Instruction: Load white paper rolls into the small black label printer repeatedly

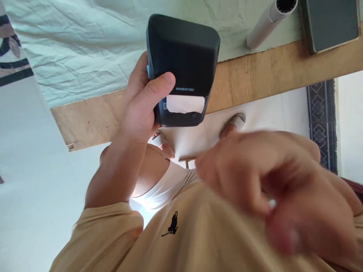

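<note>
Fingers (163, 84) of the left hand (141, 104) are wrapped round a dark label printer (183, 64), thumb laid across its front just beside the printed brand name, the rest tucked behind the left side of the body. So that hand is clamped on the printer, which is held up in the air in the middle of the view, above the near edge of the wooden surface (255, 75). A strip of white label paper (185, 104) is seen sticking out of the slot on the printer's front, with a torn-looking edge.

The right hand (269, 181) is caught very close to the camera, low on the right, and it's badly blurred. Its fingers are curled in and bunched together, and a tiny white bit (272, 204) seems to be nipped between thumb and fingertip, though what it is can't be made out.

Further off, the surface is covered with a wrinkled pale green cloth (85, 37). A whitish cylinder (269, 20) is lying on it at far right, and a dark flat tablet-like thing (331, 22) is parked just beside that. A tan shirt (176, 234) with a small black logo fills the near part of the view.
</note>
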Demonstrator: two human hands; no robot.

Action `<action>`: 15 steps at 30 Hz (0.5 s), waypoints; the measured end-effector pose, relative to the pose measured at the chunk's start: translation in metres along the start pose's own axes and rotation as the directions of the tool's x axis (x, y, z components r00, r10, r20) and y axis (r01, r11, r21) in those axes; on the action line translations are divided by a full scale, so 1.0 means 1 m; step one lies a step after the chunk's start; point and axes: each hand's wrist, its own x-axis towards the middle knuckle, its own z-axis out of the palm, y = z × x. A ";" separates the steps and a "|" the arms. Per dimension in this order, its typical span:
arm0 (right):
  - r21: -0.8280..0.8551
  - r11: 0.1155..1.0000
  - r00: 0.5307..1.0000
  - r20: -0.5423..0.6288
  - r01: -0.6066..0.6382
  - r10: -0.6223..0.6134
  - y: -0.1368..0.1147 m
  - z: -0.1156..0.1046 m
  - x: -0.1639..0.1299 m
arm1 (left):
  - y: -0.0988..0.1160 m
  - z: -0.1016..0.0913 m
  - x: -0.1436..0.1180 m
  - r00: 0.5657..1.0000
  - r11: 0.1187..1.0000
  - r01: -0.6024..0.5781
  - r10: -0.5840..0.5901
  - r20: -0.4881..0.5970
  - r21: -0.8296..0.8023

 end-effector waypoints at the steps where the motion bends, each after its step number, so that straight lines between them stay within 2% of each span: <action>1: 0.020 0.998 0.997 -0.049 0.067 -0.066 0.003 -0.004 0.008 | 0.000 -0.001 0.000 1.000 1.000 0.003 -0.003 0.004 0.009; 3: -0.047 0.960 0.949 -0.146 0.277 -0.281 0.014 -0.017 0.022 | 0.000 -0.004 0.001 0.999 0.999 0.029 -0.029 0.027 0.028; 4: -0.123 0.933 0.890 -0.278 0.339 -0.360 0.022 -0.025 0.029 | -0.001 -0.004 0.001 0.999 0.999 0.037 -0.038 0.030 0.035; 5: -0.227 0.894 0.830 -0.337 0.387 -0.445 0.030 -0.033 0.034 | -0.001 -0.004 0.002 0.999 0.998 0.044 -0.045 0.022 0.045; 6: -0.305 0.891 0.791 -0.423 0.336 -0.443 0.038 -0.040 0.039 | -0.001 -0.004 0.001 0.999 0.997 0.049 -0.050 0.006 0.054; 7: -0.354 0.895 0.776 -0.469 0.272 -0.421 0.045 -0.047 0.043 | -0.001 -0.003 0.001 0.999 0.997 0.046 -0.046 -0.005 0.060; 8: -0.362 0.904 0.781 -0.488 0.226 -0.391 0.051 -0.052 0.046 | -0.001 -0.002 0.001 0.999 0.997 0.037 -0.036 -0.008 0.066; 10: -0.292 0.945 0.848 -0.454 0.147 -0.273 0.060 -0.060 0.051 | -0.001 -0.003 0.001 1.000 0.997 0.031 -0.031 -0.004 0.077; 12: -0.185 0.977 0.915 -0.366 0.107 -0.170 0.064 -0.063 0.053 | -0.002 -0.006 0.003 0.999 0.996 0.024 -0.027 0.037 0.091; 15: -0.107 0.992 0.943 -0.320 0.063 -0.094 0.066 -0.064 0.054 | -0.005 -0.014 0.006 0.992 0.993 -0.010 -0.005 0.126 0.119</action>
